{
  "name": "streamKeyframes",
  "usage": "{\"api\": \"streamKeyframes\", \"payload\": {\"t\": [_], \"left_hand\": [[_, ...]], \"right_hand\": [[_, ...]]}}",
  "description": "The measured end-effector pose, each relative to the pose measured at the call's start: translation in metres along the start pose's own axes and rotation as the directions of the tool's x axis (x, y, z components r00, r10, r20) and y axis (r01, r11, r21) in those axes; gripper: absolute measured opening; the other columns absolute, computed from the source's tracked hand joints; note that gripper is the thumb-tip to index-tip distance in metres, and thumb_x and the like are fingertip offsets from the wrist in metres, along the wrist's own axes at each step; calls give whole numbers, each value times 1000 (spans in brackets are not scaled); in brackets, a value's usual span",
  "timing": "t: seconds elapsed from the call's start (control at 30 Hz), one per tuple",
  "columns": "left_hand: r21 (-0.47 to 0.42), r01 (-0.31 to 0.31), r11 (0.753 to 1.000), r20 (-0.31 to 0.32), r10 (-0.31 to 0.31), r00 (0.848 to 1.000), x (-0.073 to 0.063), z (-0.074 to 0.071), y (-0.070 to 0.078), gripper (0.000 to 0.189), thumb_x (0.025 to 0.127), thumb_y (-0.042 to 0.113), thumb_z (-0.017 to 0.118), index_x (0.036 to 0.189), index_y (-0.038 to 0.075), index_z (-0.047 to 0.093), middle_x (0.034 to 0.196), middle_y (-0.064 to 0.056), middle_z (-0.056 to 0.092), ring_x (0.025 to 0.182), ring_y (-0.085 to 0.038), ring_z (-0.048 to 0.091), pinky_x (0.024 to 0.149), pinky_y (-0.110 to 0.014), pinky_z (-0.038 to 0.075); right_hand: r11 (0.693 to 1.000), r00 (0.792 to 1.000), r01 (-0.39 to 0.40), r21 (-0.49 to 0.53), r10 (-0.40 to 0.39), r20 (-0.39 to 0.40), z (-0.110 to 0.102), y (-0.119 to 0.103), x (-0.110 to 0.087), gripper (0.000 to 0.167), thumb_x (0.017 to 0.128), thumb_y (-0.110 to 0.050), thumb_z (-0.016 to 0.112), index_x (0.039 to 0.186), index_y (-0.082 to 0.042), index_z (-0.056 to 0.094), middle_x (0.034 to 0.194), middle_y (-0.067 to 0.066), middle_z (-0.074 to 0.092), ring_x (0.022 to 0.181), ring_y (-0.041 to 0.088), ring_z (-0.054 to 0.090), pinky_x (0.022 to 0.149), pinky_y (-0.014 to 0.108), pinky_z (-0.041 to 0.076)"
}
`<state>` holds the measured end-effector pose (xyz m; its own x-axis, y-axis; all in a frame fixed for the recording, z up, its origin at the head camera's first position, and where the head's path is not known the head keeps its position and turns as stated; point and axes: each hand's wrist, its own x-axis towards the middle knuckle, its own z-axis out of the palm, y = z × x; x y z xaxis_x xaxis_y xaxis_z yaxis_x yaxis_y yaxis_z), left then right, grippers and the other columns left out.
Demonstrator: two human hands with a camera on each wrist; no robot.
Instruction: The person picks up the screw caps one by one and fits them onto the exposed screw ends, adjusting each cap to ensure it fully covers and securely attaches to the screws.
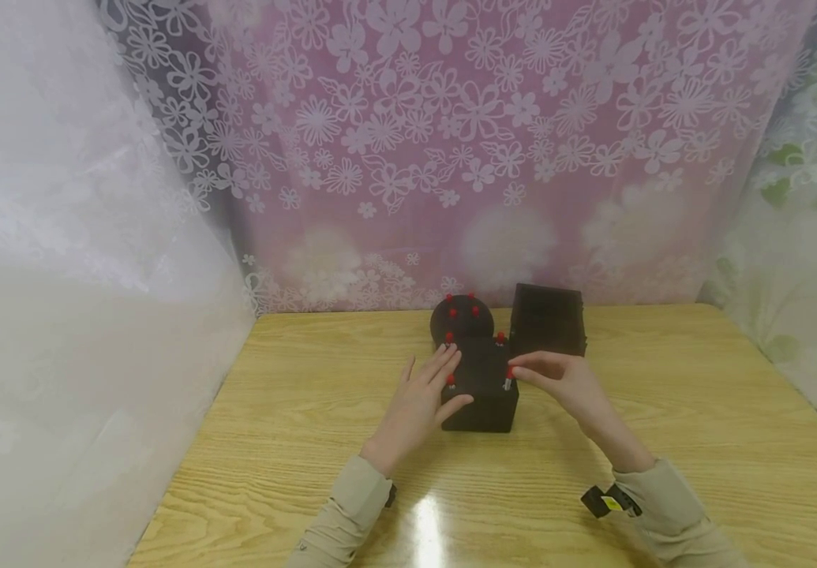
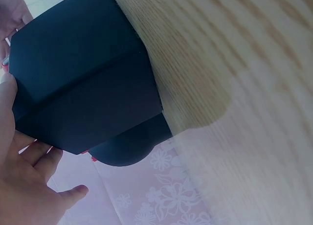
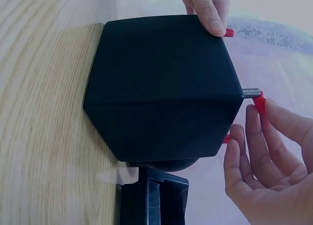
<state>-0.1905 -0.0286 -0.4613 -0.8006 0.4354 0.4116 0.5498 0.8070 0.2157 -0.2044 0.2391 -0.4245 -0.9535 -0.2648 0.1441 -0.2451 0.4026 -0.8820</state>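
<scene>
A black box (image 1: 481,412) stands on the table with small red caps at its top corners. At the near right corner, a threaded metal post (image 3: 250,93) sticks up bare below its red cap (image 3: 259,104). My right hand (image 1: 573,388) pinches that cap between thumb and index finger; the cap sits tilted at the post's tip in the right wrist view. With fingers stretched out, my left hand (image 1: 418,401) rests along the box's left top edge, beside another red cap (image 1: 451,380). Its thumb lies at the near edge.
Behind the box is a round black piece (image 1: 462,326) carrying several red caps. An open black tray (image 1: 547,317) stands at the back right, close to the box. A floral curtain (image 1: 408,173) hangs behind the wooden table (image 1: 294,410).
</scene>
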Motion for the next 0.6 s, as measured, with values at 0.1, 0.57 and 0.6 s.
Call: {"api": "streamKeyframes", "payload": {"t": [0.1,0.57,0.6], "left_hand": [[-4,5,1000,5,-5,1000,0,0,0,75,100,56,50,159,11,35,165,0,30,153,-14,26,124,-54,17],[-1,9,1000,19,-8,1000,1,0,1,75,101,56,49,159,11,34,166,0,29,153,-14,24,125,-55,17],[1,9,1000,20,-9,1000,1,0,1,75,101,56,49,159,11,34,166,0,29,153,-14,24,125,-55,17]], "right_hand": [[1000,1000,6,-4,-6,1,0,-1,0,32,97,-34,70,121,-13,75,119,4,73,115,18,61,97,42,49],[997,997,71,-20,-71,-8,2,3,1,28,96,-33,71,116,-15,77,113,0,76,108,2,65,92,29,53],[997,997,76,-22,-76,-5,2,3,1,28,96,-34,72,116,-16,78,113,-1,76,107,2,66,91,27,53]]}}
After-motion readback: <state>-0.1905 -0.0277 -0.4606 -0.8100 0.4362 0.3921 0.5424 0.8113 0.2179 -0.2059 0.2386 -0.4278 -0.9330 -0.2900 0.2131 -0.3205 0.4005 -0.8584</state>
